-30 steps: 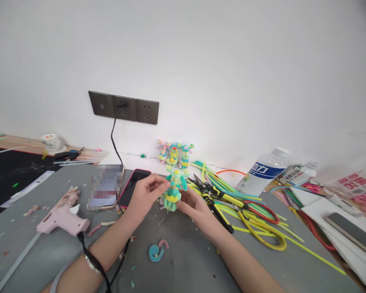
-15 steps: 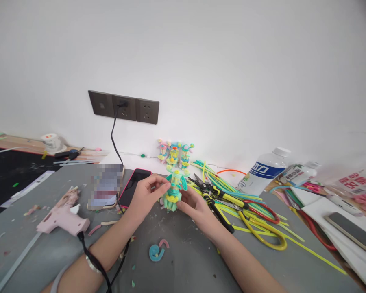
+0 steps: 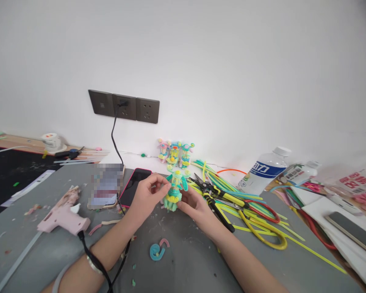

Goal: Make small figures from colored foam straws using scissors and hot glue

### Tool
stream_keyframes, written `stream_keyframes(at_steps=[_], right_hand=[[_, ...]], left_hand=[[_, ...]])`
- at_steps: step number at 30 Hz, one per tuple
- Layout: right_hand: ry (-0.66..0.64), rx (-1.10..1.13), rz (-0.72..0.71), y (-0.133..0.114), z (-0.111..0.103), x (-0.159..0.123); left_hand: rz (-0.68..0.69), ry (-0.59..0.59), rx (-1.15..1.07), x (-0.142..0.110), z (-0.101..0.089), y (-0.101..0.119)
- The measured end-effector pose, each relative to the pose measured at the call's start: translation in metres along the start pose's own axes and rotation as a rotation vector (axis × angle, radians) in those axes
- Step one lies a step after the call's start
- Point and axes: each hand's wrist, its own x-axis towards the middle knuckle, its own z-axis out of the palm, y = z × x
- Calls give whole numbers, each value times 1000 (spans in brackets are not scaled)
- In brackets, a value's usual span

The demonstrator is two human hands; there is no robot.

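Between my hands, a small teal, green and yellow pipe-cleaner figure is held upright over the grey table mat. My left hand pinches its side with thumb and fingers. On the other side, my right hand grips its lower part, the fingers partly hidden behind it. Three similar pipe-cleaner figures stand against the wall just beyond. A curled blue pipe-cleaner piece with a short pink bit lies on the mat nearer to me.
At left lies a pink hot glue gun, its cord running by my left forearm. Two phones sit behind my left hand. To the right are pliers, yellow-handled scissors, green and yellow pipe cleaners and a bottle.
Hardly anything differs. The figure is tilted very slightly in my fingers, and both hands keep their hold in about the same place.
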Motion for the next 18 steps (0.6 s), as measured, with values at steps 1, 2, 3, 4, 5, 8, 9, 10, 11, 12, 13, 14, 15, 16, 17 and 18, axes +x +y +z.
stream_keyframes(at_steps=[1,2,3,4,5,8,9,10,11,12,13,14,15,16,17,18], right_hand=[[-4,5,-3,0,0,0],[-8,12,-8,1,0,0],[-14,20,-13,1,0,0],[-17,25,-17,1,0,0],[-19,27,-20,2,0,0],[-20,19,-21,3,-1,1],[-22,15,-23,3,-1,1],[-22,12,-27,3,-1,1],[-23,11,-32,3,-1,1],[-23,11,-35,3,-1,1],[-24,10,-36,3,-1,1],[-25,9,-32,3,-1,1],[-27,6,-27,2,0,1],[-29,3,-22,2,0,0],[-30,-2,-15,1,0,0],[-28,-8,-9,1,1,0]], left_hand=[[-1,0,0,0,0,0],[-6,0,-4,0,0,0],[-8,1,-7,0,0,0],[-13,2,-8,0,0,-1],[-16,1,-9,0,0,-1],[-15,6,-6,-1,1,-1],[-14,7,-7,-1,1,-1],[-16,7,-10,-1,1,0],[-18,7,-12,-1,1,0],[-21,6,-13,-1,1,0],[-23,6,-14,-1,1,0],[-23,7,-13,-1,1,-1],[-20,11,-13,-1,1,-1],[-17,14,-14,-1,2,-1],[-14,17,-15,-1,2,-2],[-13,22,-17,-1,2,-2]])
